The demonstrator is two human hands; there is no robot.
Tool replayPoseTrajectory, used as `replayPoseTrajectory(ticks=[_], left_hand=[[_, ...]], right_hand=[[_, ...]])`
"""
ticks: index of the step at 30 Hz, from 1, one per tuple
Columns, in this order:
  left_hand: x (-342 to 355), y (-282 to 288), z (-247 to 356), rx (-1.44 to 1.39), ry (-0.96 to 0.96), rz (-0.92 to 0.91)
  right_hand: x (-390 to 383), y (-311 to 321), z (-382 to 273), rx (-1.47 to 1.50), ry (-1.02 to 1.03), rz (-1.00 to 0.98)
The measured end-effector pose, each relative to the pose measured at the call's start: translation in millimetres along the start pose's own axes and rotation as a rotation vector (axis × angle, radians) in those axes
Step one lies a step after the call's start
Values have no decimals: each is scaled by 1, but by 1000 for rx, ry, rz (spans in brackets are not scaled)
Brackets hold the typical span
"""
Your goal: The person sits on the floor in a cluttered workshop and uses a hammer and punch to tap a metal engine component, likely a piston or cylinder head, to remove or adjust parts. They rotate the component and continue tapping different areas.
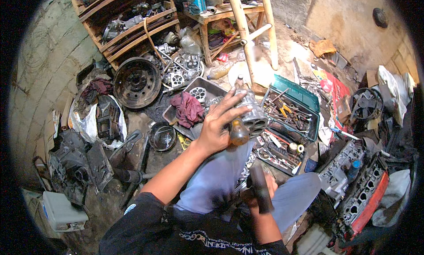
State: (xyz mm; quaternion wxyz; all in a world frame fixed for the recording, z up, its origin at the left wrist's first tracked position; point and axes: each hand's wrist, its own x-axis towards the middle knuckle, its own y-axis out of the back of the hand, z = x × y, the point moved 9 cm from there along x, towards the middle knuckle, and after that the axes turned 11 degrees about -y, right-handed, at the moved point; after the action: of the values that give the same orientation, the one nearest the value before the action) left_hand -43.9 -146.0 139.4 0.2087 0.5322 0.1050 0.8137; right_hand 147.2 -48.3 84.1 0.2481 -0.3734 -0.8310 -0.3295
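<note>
My left hand (217,127) is held over a grey cylindrical metal part (254,116) with round holes in its end, above my knee. Its fingers reach across the part and close around a screwdriver with an amber handle (239,133); the handle's butt faces me and the blade is hidden. Lower down, between my legs, my right hand (270,186) is wrapped round a hammer, whose dark head (260,188) is smeared by motion. Part of that hand is hidden behind the head.
Beyond the metal part lie a green toolbox (316,96) full of tools and a grey tray (170,116) with a maroon rag (187,109). A wheel rim (137,82) is at the left. Engine parts (364,197) crowd my right side; a wooden rack (128,25) stands behind.
</note>
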Motion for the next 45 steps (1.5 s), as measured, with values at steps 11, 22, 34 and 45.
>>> replayPoseTrajectory(ticks=[11,22,34,45], left_hand=[[7,-2,-3,-47,38,47],[8,-3,-5,-91,65,42],[-15,-13,25,202,-243,-156],[-30,-9,21,112,-258,-100]], right_hand=[[-9,-6,12,-48,31,39],[9,-26,16,-16,-166,-209],[27,-8,102,-101,-575,-3],[45,-57,124,525,-794,-91]])
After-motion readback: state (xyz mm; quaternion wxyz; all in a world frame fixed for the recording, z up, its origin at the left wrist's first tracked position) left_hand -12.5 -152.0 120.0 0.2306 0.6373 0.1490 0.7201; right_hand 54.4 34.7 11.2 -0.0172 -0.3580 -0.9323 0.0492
